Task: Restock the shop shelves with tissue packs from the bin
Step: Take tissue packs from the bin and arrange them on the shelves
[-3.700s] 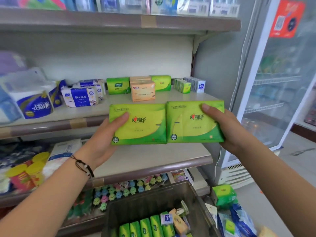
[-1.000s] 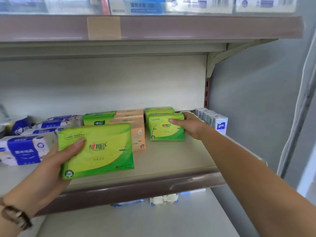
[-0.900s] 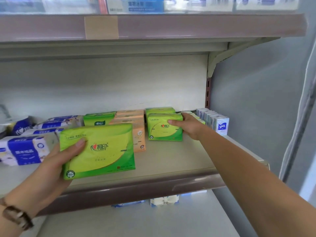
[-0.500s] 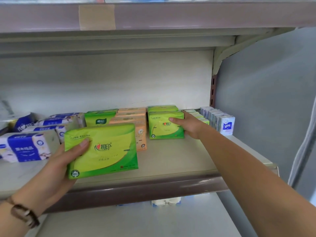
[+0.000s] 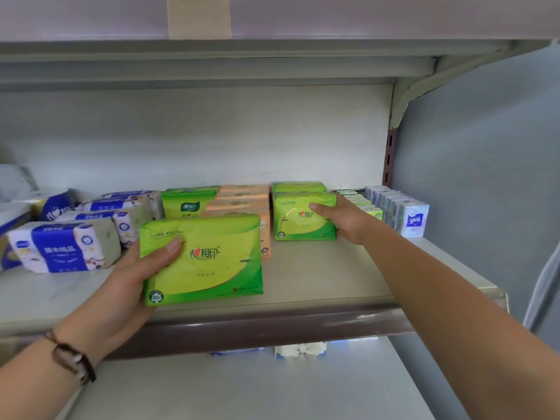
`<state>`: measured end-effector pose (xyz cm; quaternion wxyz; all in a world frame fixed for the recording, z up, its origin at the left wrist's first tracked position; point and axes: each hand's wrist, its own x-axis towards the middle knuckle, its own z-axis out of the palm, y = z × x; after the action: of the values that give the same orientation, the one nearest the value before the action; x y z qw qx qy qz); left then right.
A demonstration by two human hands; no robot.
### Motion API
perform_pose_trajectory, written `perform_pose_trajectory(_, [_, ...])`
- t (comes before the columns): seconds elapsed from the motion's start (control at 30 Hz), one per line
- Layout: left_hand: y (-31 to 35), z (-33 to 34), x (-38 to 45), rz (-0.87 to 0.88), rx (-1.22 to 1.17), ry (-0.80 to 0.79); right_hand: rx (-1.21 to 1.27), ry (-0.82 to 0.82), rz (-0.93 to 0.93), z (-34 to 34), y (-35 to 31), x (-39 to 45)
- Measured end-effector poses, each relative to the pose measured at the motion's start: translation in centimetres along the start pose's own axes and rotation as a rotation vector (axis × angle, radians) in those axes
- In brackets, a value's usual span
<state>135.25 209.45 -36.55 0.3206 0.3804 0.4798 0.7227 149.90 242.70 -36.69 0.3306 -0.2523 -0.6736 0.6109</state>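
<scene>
Watching feed here. Left hand [image 5: 127, 283] grips green pack [image 5: 209, 262] by its left end, thumb across front, fingers curled behind, held up over front of shelf [image 5: 318, 274]. Right hand [image 5: 345, 219] reaches deeper, thumb on face of second pack [image 5: 297, 219], fingers wrapped round its right side; pack stands on shelf, orange packs [image 5: 242, 198] just left, blue packs [image 5: 406, 210] right.

Glossy green plastic-film tissue packs [image 5: 201, 262], smooth matt cream shelf [image 5: 318, 268] with glossy brown edge strip [image 5: 272, 325], matt paper tape patch [image 5: 198, 15], braided cord bracelet [image 5: 71, 357]
</scene>
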Motion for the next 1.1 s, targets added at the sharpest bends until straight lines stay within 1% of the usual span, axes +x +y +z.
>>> perform_pose_trajectory(0.23, [0.1, -0.1, -0.2, -0.02, -0.014, -0.017, -0.014, 0.081, 0.013, 0.7, -1.1, -2.3])
perform_pose_trajectory(0.33, [0.1, -0.1, -0.5, -0.025, -0.008, -0.032, -0.046, 0.15, -0.005, 0.2, -1.5, -3.4])
perform_pose_trajectory(0.5, [0.2, -1.1, -0.7, -0.03, 0.026, -0.113, -0.124, 0.265, -0.141, 0.6, -3.0, -7.9])
perform_pose_trajectory(0.6, [0.2, -1.2, -1.4, -0.026, -0.009, -0.138, -0.069, 0.295, -0.243, 1.7, -4.0, -11.9])
perform_pose_trajectory(0.77, [0.6, -1.3, -3.8, -0.053, -0.045, -0.149, -0.032, 0.249, -0.276, 5.0, -5.3, -19.8])
perform_pose_trajectory(0.9, [0.9, -1.5, -5.6, -0.056, -0.067, -0.194, -0.03, 0.134, -0.241, 7.5, -5.3, -24.4])
perform_pose_trajectory(0.97, [0.8, -1.4, -6.2, -0.058, -0.073, -0.204, -0.076, 0.063, -0.199, 8.5, -5.3, -25.8])
perform_pose_trajectory(1.1, [0.5, -0.4, -7.1, -0.051, -0.083, -0.205, -0.15, -0.152, -0.092, 10.2, -5.0, -27.5])
